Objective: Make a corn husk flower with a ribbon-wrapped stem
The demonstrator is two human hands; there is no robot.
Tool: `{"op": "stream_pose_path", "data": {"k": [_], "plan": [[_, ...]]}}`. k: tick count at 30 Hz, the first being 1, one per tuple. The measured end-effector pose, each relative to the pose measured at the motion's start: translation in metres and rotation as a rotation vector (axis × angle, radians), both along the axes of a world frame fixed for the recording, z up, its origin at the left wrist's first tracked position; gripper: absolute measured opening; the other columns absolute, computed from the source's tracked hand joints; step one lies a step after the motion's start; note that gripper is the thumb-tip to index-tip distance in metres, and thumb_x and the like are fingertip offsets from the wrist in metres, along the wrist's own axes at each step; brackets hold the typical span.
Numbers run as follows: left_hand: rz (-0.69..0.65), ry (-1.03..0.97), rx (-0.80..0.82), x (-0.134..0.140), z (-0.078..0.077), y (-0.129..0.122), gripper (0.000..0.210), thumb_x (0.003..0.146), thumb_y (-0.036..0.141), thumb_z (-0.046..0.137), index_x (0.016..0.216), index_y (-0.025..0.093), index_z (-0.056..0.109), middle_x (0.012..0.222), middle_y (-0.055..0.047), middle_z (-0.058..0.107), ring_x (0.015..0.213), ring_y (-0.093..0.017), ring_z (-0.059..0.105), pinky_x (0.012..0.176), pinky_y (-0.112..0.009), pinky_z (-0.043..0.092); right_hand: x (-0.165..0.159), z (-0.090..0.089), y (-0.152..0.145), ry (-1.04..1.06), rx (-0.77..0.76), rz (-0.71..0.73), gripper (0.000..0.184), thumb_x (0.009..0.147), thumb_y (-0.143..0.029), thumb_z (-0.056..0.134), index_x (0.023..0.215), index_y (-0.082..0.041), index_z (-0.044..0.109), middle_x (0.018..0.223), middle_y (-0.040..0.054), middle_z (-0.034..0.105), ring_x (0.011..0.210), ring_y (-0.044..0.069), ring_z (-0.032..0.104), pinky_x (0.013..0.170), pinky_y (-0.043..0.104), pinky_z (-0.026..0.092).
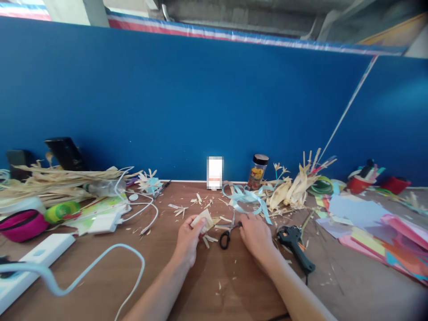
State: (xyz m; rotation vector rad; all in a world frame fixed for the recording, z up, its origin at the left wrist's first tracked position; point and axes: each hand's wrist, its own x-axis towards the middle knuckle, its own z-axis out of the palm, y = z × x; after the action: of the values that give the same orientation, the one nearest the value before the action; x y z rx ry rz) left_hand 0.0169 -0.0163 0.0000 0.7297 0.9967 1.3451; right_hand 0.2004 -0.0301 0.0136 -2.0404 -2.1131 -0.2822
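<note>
Left hand: our left hand [187, 238] pinches a small folded bit of dry corn husk [203, 219] between thumb and fingers. The fingers are closed tight on it, and it is held up just off the table so we can see it well.
Right hand: our right hand [256, 234] lies palm down on the table. Its fingertips touch the scissors [228, 233] by the handles. We cannot tell if the fingers are through the loops. The hand is partly curled, not wrapped around anything we can see.
Scissors: they lie flat on the brown table [207, 285] between our two hands, black loops pointing toward us, so they are easy to grab.
Arms: both forearms come in from the bottom and point inward. The two hands sit close together in the middle.
Glue gun: a black glue gun [294, 244] lies just to the right of our right hand, close enough to reach.
Ribbon: a light blue ribbon [245, 198] curls behind the scissors, near a pile of corn husks [290, 189].
Jar: a small jar with a black lid [257, 171] stands by the blue wall.
Paper: sheets of colored paper [374, 223] spread out on the far right.
Scraps: little husk bits [182, 208] lie all over the table near our hands.
Left side: white cables [142, 209] and a pink pouch [22, 224] sit well apart from our hands.
</note>
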Motion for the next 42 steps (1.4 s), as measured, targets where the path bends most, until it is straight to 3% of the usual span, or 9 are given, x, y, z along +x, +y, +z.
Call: {"op": "stream_pose_path", "data": {"k": [8,16,20,24,29,32,36,40,42], "plan": [[-0.076,-0.051,-0.067,0.001,-0.003,0.000,0.033,0.060,0.029,0.070,0.088,0.015,0.060,0.076,-0.003,0.065,0.062,-0.009,0.057,0.054,-0.018,0.045,0.012,0.005,0.008,-0.105,-0.006,0.029,0.020,0.077,-0.004,0.042,0.078,-0.015,0.059,0.078,0.0112,0.063,0.081,0.023,0.054,0.066,0.030,0.036],[-0.449,-0.126,-0.004,0.007,0.010,-0.015,0.035,0.065,0.029,0.067,0.097,0.016,0.061,0.094,-0.009,0.064,0.080,-0.016,0.059,0.065,-0.024,0.047,0.003,0.018,-0.001,0.133,0.221,0.167,0.018,0.083,-0.017,0.040,0.093,-0.020,0.055,0.086,0.0064,0.061,0.088,0.020,0.050,0.073,0.028,0.035],[-0.488,-0.158,0.005,0.008,0.011,-0.018,0.031,0.063,0.027,0.069,0.090,0.013,0.063,0.092,-0.010,0.064,0.077,-0.015,0.059,0.068,-0.024,0.047,-0.013,0.014,-0.009,0.322,0.236,0.176,0.025,0.084,-0.019,0.038,0.103,-0.023,0.053,0.091,0.0052,0.061,0.088,0.019,0.052,0.075,0.027,0.036],[-0.483,-0.214,0.006,0.009,0.008,-0.017,0.028,0.064,0.026,0.068,0.088,0.012,0.063,0.087,-0.009,0.065,0.077,-0.015,0.059,0.073,-0.027,0.046,-0.022,0.001,-0.008,0.648,0.093,0.236,0.026,0.084,-0.024,0.037,0.103,-0.024,0.055,0.095,0.0043,0.062,0.087,0.019,0.055,0.077,0.030,0.039],[-0.456,-0.201,-0.004,0.010,0.009,-0.017,0.026,0.065,0.024,0.067,0.087,0.012,0.061,0.087,-0.009,0.064,0.074,-0.014,0.060,0.069,-0.025,0.048,-0.028,-0.009,-0.003,1.357,-0.276,0.281,0.028,0.081,-0.033,0.042,0.104,-0.023,0.055,0.095,0.0044,0.062,0.080,0.020,0.058,0.064,0.031,0.047],[-0.389,-0.171,-0.031,0.009,0.008,-0.015,0.030,0.065,0.025,0.067,0.092,0.012,0.059,0.089,-0.009,0.064,0.073,-0.014,0.060,0.062,-0.022,0.050,-0.029,-0.007,-0.003,1.660,-0.416,0.262,0.033,0.080,-0.041,0.044,0.104,-0.022,0.055,0.089,0.0049,0.062,0.077,0.018,0.058,0.064,0.032,0.048],[-0.256,-0.110,-0.068,0.006,0.006,-0.009,0.035,0.062,0.024,0.070,0.093,0.012,0.057,0.082,-0.009,0.065,0.063,-0.013,0.061,0.050,-0.019,0.050,-0.026,0.004,-0.008,1.840,-0.549,0.270,0.040,0.081,-0.049,0.039,0.105,-0.021,0.055,0.085,0.0055,0.061,0.080,0.018,0.057,0.069,0.034,0.047],[-0.161,-0.177,-0.053,0.001,0.005,-0.002,0.037,0.057,0.013,0.072,0.091,0.013,0.057,0.081,-0.006,0.065,0.063,-0.011,0.061,0.056,-0.018,0.050,-0.024,0.011,-0.012,1.851,-0.597,0.328,0.045,0.074,-0.038,0.057,0.116,-0.027,0.046,0.091,0.0031,0.058,0.088,0.016,0.054,0.073,0.030,0.046],[-0.123,-0.214,-0.077,-0.001,0.005,0.000,0.033,0.058,0.009,0.071,0.087,0.012,0.058,0.078,-0.005,0.065,0.061,-0.009,0.060,0.056,-0.015,0.050,-0.024,0.011,-0.012,1.812,-0.585,0.322,0.050,0.071,-0.036,0.062,0.116,-0.028,0.045,0.090,0.0020,0.057,0.084,0.014,0.054,0.067,0.026,0.047]]}}
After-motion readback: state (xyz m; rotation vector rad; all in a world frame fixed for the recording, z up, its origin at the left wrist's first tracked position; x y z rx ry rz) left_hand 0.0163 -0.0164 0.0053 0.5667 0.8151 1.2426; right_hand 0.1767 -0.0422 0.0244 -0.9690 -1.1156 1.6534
